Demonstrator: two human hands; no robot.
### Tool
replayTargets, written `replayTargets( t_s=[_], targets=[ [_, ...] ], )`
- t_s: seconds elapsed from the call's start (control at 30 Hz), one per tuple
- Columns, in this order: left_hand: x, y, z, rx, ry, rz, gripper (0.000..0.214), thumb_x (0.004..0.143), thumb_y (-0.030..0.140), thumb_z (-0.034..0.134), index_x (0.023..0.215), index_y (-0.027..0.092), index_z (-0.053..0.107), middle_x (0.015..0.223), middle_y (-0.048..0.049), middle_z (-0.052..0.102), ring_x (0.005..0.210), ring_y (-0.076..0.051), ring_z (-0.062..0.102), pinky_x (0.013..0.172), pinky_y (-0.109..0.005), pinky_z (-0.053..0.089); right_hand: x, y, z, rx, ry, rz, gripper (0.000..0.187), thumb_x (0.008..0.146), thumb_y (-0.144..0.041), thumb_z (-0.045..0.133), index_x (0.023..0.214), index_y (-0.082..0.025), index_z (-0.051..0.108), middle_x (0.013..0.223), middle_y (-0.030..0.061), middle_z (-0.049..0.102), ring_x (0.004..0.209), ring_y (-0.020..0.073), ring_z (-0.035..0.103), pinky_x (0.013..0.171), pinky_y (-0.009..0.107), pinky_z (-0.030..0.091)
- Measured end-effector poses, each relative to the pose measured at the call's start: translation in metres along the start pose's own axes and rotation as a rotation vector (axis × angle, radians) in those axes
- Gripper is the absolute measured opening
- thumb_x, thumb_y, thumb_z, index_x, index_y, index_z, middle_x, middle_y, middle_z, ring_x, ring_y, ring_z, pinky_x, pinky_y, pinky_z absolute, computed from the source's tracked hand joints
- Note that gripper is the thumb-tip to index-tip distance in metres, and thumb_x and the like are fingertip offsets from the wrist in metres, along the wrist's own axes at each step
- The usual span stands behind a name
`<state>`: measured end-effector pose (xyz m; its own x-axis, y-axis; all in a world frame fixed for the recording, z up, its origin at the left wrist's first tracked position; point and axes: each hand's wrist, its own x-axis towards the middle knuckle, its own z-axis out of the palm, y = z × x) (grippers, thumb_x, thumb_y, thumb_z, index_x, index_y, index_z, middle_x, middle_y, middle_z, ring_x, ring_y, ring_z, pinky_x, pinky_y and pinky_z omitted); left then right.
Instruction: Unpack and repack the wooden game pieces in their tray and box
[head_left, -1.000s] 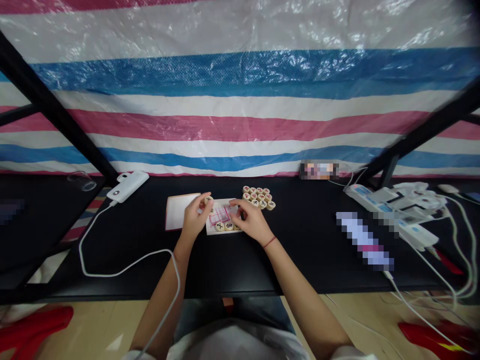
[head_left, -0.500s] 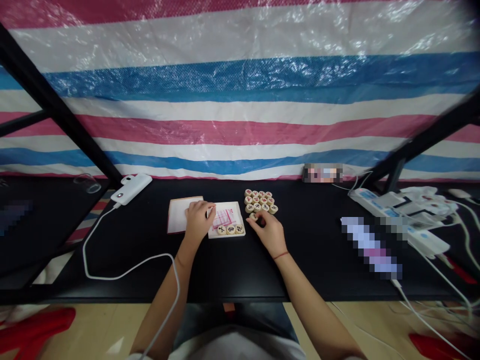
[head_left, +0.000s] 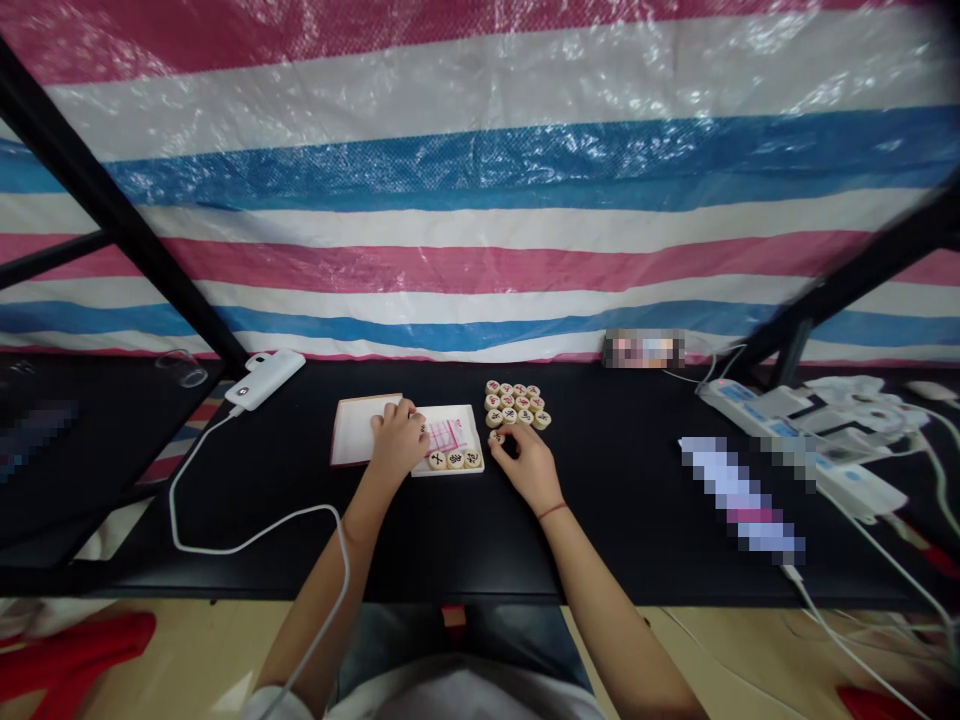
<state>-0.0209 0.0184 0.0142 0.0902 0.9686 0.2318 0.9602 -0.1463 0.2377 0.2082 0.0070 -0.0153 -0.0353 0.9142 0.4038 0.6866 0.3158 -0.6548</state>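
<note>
A small white tray (head_left: 466, 421) with a pink grid lies on the black table (head_left: 615, 500), with three round wooden game pieces (head_left: 454, 460) in a row along its near edge. My left hand (head_left: 399, 440) rests with curled fingers on the tray's left edge, beside a flat white lid (head_left: 352, 440). To the right of the tray, my right hand (head_left: 525, 460) pinches one round piece (head_left: 497, 437) between its fingertips. Just beyond it sits a cluster of several more round pieces (head_left: 516, 403).
A white power bank (head_left: 265, 378) with a cable lies at the left rear. Power strips and white cables (head_left: 817, 430) crowd the right side. A striped tarp (head_left: 480, 190) hangs behind the table, with black frame bars (head_left: 112, 210) on both sides.
My right hand left the tray, went right to the cluster and took one piece, then drew back toward the tray. My left hand settled lower on the tray's left edge.
</note>
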Motion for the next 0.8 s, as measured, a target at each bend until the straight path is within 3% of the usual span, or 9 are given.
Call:
replayTargets(
  t_s=[0.1, 0.17, 0.3, 0.4, 0.63, 0.8],
  targets=[
    [0.004, 0.000, -0.005, -0.038, 0.006, 0.019, 0.015, 0.083, 0.025, 0.056, 0.089, 0.021, 0.069, 0.105, -0.0108, 0.063, 0.100, -0.030, 0.051, 0.083, -0.046, 0.037, 0.000, -0.009, -0.004, 0.040, 0.115, -0.005, 0.018, 0.088, -0.034, 0.053, 0.090, -0.019, 0.062, 0.086, 0.0058, 0.065, 0.070, 0.0169, 0.056, 0.070, 0.030, 0.048],
    [0.006, 0.004, -0.010, -0.179, -0.019, 0.076, 0.017, 0.085, 0.031, 0.057, 0.094, 0.022, 0.067, 0.100, -0.0073, 0.066, 0.098, -0.026, 0.055, 0.086, -0.043, 0.039, -0.001, -0.016, -0.004, 0.089, 0.154, -0.083, 0.018, 0.088, -0.032, 0.053, 0.096, -0.019, 0.062, 0.087, 0.0059, 0.065, 0.071, 0.0168, 0.057, 0.072, 0.032, 0.050],
    [0.006, 0.019, -0.019, -0.595, -0.149, 0.189, 0.019, 0.081, 0.036, 0.064, 0.094, 0.022, 0.065, 0.091, -0.0016, 0.068, 0.082, -0.017, 0.061, 0.077, -0.030, 0.046, -0.005, -0.030, 0.000, 0.183, 0.089, -0.327, 0.029, 0.085, -0.031, 0.063, 0.112, -0.021, 0.061, 0.105, 0.0089, 0.067, 0.086, 0.0193, 0.063, 0.082, 0.035, 0.053],
    [0.002, 0.027, -0.016, -0.763, -0.208, 0.167, 0.022, 0.077, 0.039, 0.068, 0.090, 0.021, 0.066, 0.085, 0.0007, 0.068, 0.074, -0.015, 0.061, 0.071, -0.025, 0.048, -0.007, -0.035, 0.003, 0.220, 0.075, -0.413, 0.024, 0.085, -0.029, 0.065, 0.108, -0.023, 0.064, 0.106, 0.0083, 0.069, 0.098, 0.0213, 0.065, 0.088, 0.036, 0.053],
    [-0.004, 0.023, -0.005, -0.896, -0.282, 0.182, 0.024, 0.080, 0.038, 0.065, 0.095, 0.019, 0.069, 0.086, -0.0010, 0.070, 0.077, -0.014, 0.062, 0.073, -0.024, 0.048, -0.011, -0.037, 0.006, 0.201, 0.092, -0.416, 0.014, 0.089, -0.026, 0.059, 0.100, -0.024, 0.068, 0.102, 0.0069, 0.070, 0.094, 0.0188, 0.067, 0.086, 0.035, 0.055],
    [-0.002, 0.009, -0.004, -0.803, -0.118, 0.179, 0.030, 0.086, 0.038, 0.058, 0.109, 0.020, 0.065, 0.096, -0.0049, 0.069, 0.088, -0.018, 0.063, 0.082, -0.029, 0.049, -0.008, -0.029, 0.005, 0.165, 0.258, -0.268, 0.010, 0.083, -0.022, 0.062, 0.093, -0.022, 0.065, 0.097, 0.0063, 0.070, 0.093, 0.0205, 0.065, 0.084, 0.037, 0.054]
  ],
)
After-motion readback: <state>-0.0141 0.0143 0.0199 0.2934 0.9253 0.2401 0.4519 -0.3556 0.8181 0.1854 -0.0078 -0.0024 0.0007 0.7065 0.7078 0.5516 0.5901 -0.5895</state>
